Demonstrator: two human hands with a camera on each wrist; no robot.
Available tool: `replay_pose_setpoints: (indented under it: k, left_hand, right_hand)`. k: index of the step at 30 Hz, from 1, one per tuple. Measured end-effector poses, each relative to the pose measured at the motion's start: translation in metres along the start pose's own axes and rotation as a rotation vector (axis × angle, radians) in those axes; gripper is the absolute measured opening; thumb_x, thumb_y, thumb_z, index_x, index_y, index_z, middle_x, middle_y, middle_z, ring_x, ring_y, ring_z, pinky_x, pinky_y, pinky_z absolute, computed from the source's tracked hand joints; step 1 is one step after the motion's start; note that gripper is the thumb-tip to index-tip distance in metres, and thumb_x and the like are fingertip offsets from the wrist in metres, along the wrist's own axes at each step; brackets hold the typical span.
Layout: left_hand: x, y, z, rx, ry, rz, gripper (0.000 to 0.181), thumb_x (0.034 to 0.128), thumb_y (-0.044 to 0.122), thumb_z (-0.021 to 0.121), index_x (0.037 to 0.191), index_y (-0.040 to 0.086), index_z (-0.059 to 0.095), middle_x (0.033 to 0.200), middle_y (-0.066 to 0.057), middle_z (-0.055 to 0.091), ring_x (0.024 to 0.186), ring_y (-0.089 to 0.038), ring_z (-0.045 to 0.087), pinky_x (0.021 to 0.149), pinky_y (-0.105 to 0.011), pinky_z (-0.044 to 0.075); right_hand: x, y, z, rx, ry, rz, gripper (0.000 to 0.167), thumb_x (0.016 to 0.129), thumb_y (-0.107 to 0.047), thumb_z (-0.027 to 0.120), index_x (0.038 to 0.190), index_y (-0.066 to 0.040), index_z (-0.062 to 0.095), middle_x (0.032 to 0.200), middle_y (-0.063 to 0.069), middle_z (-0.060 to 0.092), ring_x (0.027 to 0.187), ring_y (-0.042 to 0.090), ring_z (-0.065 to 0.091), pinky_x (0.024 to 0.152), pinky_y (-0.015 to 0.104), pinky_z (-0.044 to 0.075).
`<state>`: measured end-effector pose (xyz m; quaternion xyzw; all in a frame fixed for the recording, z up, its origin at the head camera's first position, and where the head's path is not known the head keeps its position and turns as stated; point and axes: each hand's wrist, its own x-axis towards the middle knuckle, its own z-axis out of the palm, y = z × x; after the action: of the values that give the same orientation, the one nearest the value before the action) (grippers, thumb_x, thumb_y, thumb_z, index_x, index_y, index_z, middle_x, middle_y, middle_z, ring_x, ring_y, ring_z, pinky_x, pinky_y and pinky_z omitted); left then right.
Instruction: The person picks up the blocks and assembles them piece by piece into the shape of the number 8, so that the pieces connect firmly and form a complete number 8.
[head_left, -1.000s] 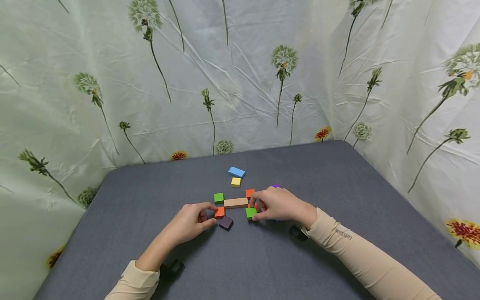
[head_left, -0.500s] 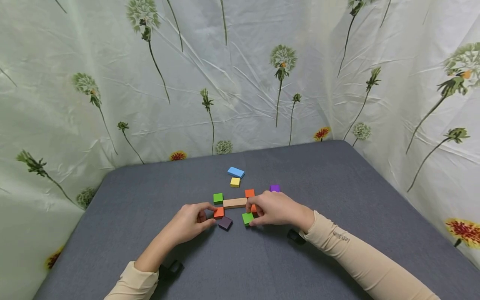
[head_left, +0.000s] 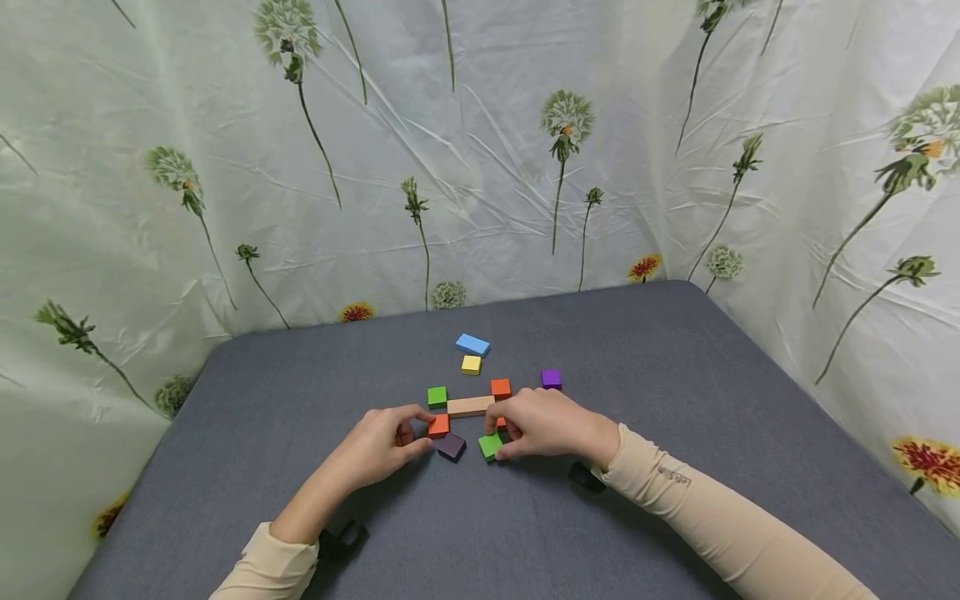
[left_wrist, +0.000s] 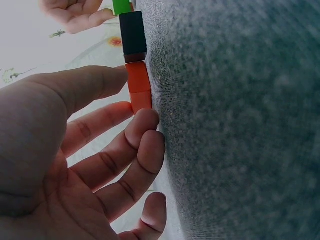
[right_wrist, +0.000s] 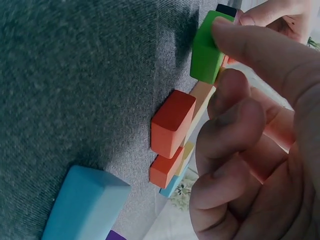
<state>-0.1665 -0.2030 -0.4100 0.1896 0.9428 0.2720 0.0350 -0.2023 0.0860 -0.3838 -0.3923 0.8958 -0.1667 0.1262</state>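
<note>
My left hand [head_left: 378, 447] has its thumb and index finger at an orange block [left_wrist: 139, 82], pinching it on the table. A dark block [head_left: 452, 447] lies at an angle beside it, close to the thumb. In my right hand [head_left: 551, 423] a green block [right_wrist: 206, 47] is pinched between thumb and index finger, turned slightly, just right of the dark block. Between the hands and slightly behind them lies a long wooden block [head_left: 470, 406]. A second green block [head_left: 437, 397] stands at its left end. At its right end are two more orange blocks [right_wrist: 172, 122], one partly hidden by my right hand.
Farther back on the grey cloth-covered table [head_left: 337, 367] lie a yellow block [head_left: 471, 365] and a blue block [head_left: 472, 344]. A purple block [head_left: 551, 379] sits behind my right hand. Another blue block [right_wrist: 85, 202] shows in the right wrist view. A flowered curtain [head_left: 480, 167] encloses the table.
My right hand has moved left and towards me with the green block, which has turned a little. The purple block has come into fuller view. My left hand has stayed in place.
</note>
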Motion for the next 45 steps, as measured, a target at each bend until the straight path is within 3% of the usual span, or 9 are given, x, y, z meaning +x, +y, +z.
replay_pose_setpoints:
  k: [18,28,38,45]
  left_hand:
    - [0.000,0.003,0.000,-0.002,-0.016,0.013,0.033,0.0967,0.021,0.082,0.127,0.015,0.071,0.072,0.008,0.058,0.060,-0.004,0.049,0.056,-0.023,0.041]
    - [-0.002,0.014,0.003,0.004,-0.027,0.114,0.024,0.0958,0.017,0.082,0.118,0.012,0.075,0.072,0.011,0.056,0.060,0.001,0.046,0.058,-0.022,0.042]
    - [0.003,0.023,0.008,0.056,0.001,0.101,0.025,0.0915,0.021,0.087,0.115,0.015,0.078,0.067,0.012,0.053,0.058,0.000,0.044,0.056,-0.022,0.036]
    - [0.006,0.026,0.011,0.060,-0.011,0.104,0.017,0.0914,0.022,0.087,0.106,0.018,0.079,0.063,0.012,0.049,0.055,0.000,0.042,0.054,-0.022,0.034]
  right_hand:
    - [0.001,0.003,0.004,-0.015,-0.024,0.006,0.026,0.092,-0.026,0.088,0.115,-0.022,0.077,0.066,-0.013,0.054,0.059,0.000,0.046,0.054,0.022,0.035]
    - [-0.001,0.004,0.002,-0.011,0.013,0.006,0.027,0.092,-0.033,0.087,0.113,-0.022,0.075,0.065,-0.013,0.054,0.057,0.000,0.047,0.053,0.022,0.036]
    - [0.003,0.001,0.005,-0.027,0.046,0.016,0.027,0.092,-0.036,0.087,0.110,-0.020,0.076,0.067,-0.013,0.056,0.058,0.000,0.049,0.053,0.022,0.038]
    - [0.003,0.001,0.008,-0.023,0.047,0.010,0.025,0.092,-0.035,0.087,0.108,-0.020,0.076,0.067,-0.013,0.056,0.058,-0.001,0.048,0.054,0.022,0.039]
